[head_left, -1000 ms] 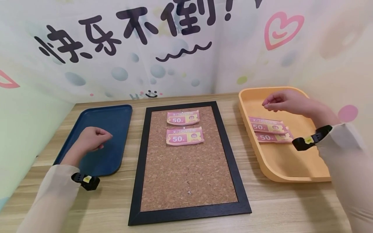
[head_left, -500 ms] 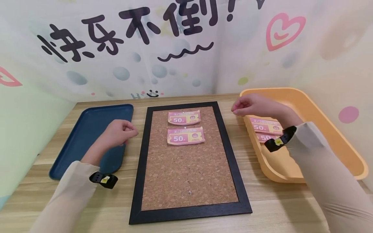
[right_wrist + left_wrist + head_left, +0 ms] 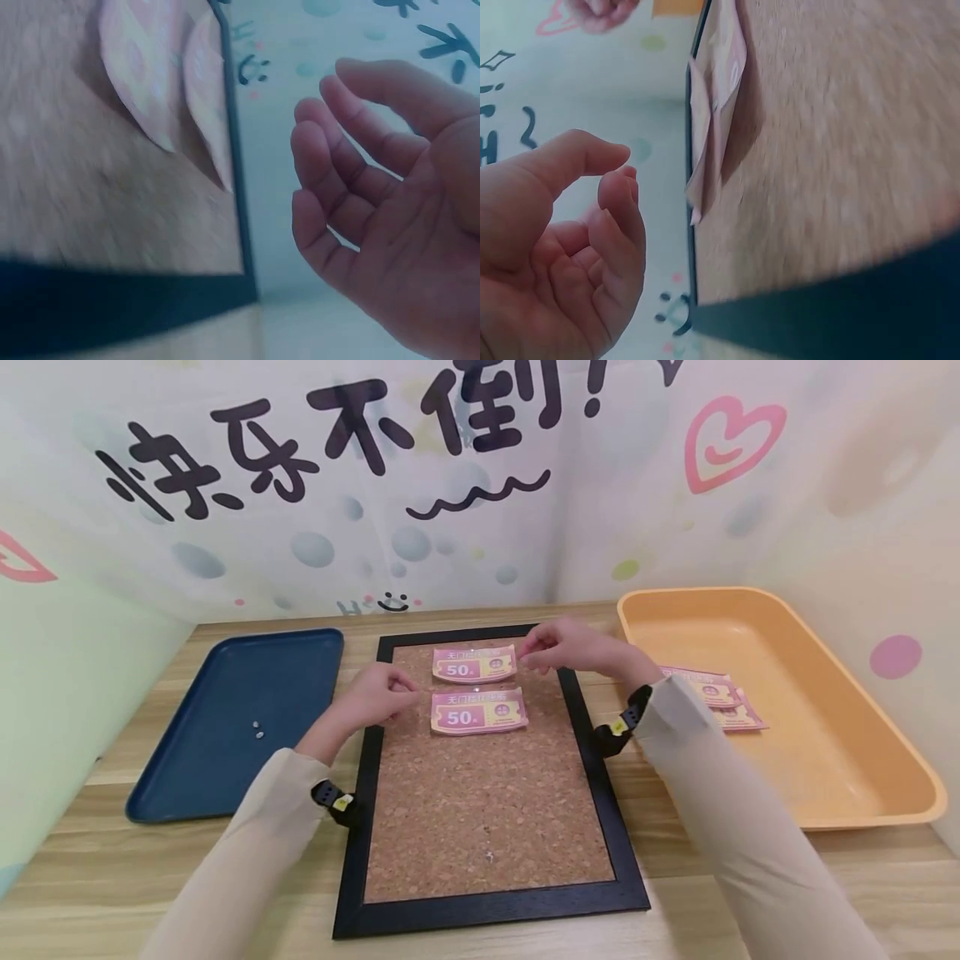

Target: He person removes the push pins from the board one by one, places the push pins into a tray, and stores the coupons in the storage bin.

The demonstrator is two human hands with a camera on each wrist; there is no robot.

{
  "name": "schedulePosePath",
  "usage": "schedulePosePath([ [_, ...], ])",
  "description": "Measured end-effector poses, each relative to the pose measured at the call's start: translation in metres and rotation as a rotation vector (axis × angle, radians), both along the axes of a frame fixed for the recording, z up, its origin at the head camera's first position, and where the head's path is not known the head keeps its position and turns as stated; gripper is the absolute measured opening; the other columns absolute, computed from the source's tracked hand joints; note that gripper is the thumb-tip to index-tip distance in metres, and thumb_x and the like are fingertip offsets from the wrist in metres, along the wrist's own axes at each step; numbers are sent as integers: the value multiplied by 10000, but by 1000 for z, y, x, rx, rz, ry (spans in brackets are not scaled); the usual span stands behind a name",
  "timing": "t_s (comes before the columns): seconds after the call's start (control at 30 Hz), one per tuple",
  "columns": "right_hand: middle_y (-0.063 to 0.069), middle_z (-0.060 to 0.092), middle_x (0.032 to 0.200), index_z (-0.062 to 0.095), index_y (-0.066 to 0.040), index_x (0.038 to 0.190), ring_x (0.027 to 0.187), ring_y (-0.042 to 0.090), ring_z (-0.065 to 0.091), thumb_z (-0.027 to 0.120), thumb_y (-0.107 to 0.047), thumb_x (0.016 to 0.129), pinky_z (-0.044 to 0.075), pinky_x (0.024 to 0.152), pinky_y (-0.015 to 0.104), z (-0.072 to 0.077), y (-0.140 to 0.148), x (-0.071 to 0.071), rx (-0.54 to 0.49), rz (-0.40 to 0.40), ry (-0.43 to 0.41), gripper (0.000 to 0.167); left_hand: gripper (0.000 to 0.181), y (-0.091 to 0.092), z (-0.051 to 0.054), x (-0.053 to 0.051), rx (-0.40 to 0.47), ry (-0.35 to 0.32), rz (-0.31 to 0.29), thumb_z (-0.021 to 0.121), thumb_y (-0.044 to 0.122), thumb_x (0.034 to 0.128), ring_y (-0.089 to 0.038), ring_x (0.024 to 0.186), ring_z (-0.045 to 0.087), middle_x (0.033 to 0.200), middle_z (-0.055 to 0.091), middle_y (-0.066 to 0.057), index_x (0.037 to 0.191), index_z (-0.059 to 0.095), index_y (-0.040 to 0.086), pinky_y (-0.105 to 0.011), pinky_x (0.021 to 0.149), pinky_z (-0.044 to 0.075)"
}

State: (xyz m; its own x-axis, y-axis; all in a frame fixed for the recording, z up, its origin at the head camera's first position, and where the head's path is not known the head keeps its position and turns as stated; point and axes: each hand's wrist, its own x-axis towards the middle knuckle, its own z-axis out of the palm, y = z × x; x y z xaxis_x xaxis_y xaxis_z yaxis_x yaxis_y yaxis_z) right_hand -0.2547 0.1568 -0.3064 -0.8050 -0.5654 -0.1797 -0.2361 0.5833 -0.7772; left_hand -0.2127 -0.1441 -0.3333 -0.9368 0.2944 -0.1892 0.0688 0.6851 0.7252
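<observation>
Gentleness should serve you best at this step, which looks like handling the pink-and-yellow rectangular paper upper coupon on the black-framed brown cork board. Bring your left hand and right hand level with each other, and take only the short margins between thumb and forefinger, so the sheet does not crease. Go easy near the tiny shiny dot at its top, probably a pin head: tugging against it could tear the paper.

Your left thumb and forefinger nearly meet at the tips, the other fingers loosely curled, with nothing visible between them. Your right fingers bend softly, thumb apart from them, and hold nothing. Right fingertips hang just beside the upper coupon's right end; the left ones are near the left ends of both coupons. You show no clear contact with either.

The upper coupon lies near the board's top, with the matching pink-and-yellow paper lower coupon just below it, apart. Both carry a large white "50", and their edges lift off the cork in gentle waves. Similar overlapping pink coupons lie in the orange-yellow deep plastic tray at your right.
</observation>
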Motion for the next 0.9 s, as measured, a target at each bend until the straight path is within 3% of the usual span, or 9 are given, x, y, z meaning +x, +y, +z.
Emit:
schedulePosePath([
  [0.13,146,599,994,611,-20,1057,839,255,515,602,-194,888,434,808,445,-14,-11,-2,-13,-41,-46,243,175,18,-6,-7,65,8,-9,603,123,861,-235,573,541,677,595,-151,963,643,-13,-250,515,420],
  [0.27,94,561,927,611,-13,1032,813,253,472,599,-178,888,418,731,376,-30,-14,-5,-27,-88,-93,220,131,33,-9,-13,96,2,-1,613,108,856,-174,532,505,648,562,-91,938,631,7,-226,490,394],
  [0.57,59,549,824,639,-45,993,727,213,464,653,-179,851,375,614,270,-50,-14,-11,71,-225,-118,196,167,57,-25,-31,48,-37,64,643,153,848,-130,533,459,725,552,-72,969,659,40,-212,483,354],
  [0.73,58,561,779,656,-39,930,668,203,467,680,-142,828,369,571,250,-54,-15,-14,100,-217,-99,147,168,64,-32,-37,92,-99,108,651,135,841,-140,561,488,793,571,-91,969,661,27,-209,485,375],
  [0.9,58,597,803,668,-38,863,700,191,474,711,-119,798,378,614,251,-57,-17,-16,135,-201,-44,112,162,70,-35,-38,96,-106,145,662,126,832,-136,543,488,795,572,-95,957,669,23,-205,471,372],
])
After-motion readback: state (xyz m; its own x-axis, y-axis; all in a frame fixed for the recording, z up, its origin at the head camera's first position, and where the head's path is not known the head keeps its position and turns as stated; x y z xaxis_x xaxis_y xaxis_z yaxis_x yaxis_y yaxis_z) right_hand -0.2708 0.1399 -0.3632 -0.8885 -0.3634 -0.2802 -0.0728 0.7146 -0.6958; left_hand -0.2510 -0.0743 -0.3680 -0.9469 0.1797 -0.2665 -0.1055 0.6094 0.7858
